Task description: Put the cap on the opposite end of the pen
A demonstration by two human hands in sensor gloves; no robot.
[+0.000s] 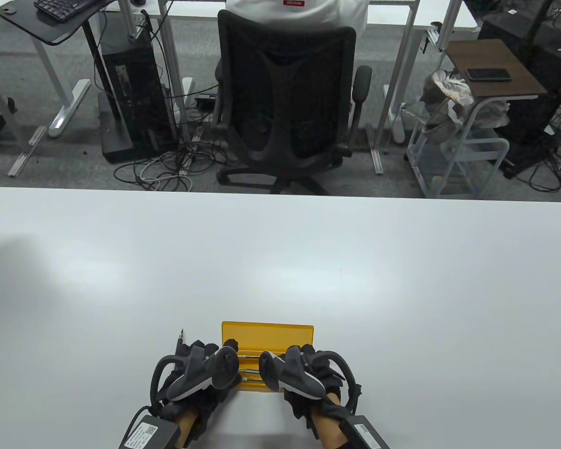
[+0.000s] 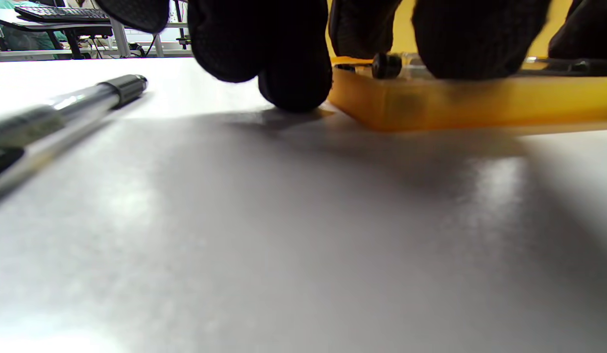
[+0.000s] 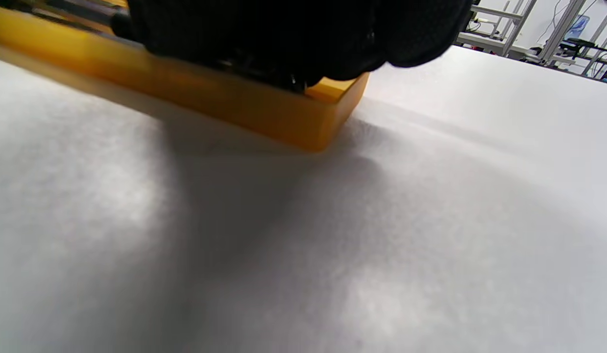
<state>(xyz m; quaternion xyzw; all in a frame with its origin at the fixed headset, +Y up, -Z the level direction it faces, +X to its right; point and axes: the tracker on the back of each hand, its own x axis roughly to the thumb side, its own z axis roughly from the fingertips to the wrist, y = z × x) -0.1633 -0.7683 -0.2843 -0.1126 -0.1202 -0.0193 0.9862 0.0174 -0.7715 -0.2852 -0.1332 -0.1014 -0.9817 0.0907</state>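
Down at the bottom middle of the table view, both gloved hands are parked on a yellow pen case, the left hand at its left end and the right hand at its right end. Left-hand fingertips can be seen touching the white table right beside the case corner in the left wrist view, with other fingers resting over the case rim; whether anything is actually gripped can't be told. Right-hand fingers are draped over the case's far corner in the right wrist view, grip also not clear. A silver pen is lying loose on the table at the left of that wrist view, its tip poking out just upper left of the left hand. More pens are glimpsed inside the case between the trackers. Further up, an office chair is seen beyond the table edge.
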